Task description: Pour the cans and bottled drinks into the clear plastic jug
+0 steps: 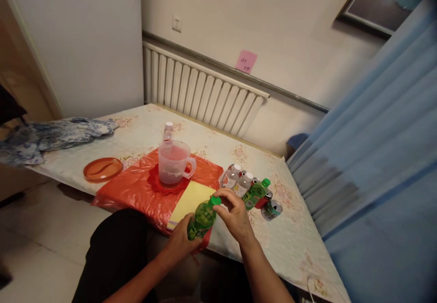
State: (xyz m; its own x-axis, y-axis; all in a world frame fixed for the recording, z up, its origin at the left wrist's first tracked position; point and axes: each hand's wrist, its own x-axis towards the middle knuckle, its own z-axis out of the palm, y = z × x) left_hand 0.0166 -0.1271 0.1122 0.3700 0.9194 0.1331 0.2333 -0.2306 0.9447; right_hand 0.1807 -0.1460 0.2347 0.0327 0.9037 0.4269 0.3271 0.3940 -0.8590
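Note:
A green plastic drink bottle is tilted in front of me above the table's near edge. Wrapped around its lower body is my left hand. The thumb and fingers of my right hand pinch the green bottle cap, which sits at the bottle's mouth. Just behind the bottle lies a yellow sheet on a red plastic bag. Farther back, a clear measuring jug with a handle stands in a red scalloped dish.
Right of my hands stand clear bottles with white caps, another green bottle and cans. A small bottle is behind the jug. An orange round lid and crumpled cloth lie left. A blue curtain borders the right.

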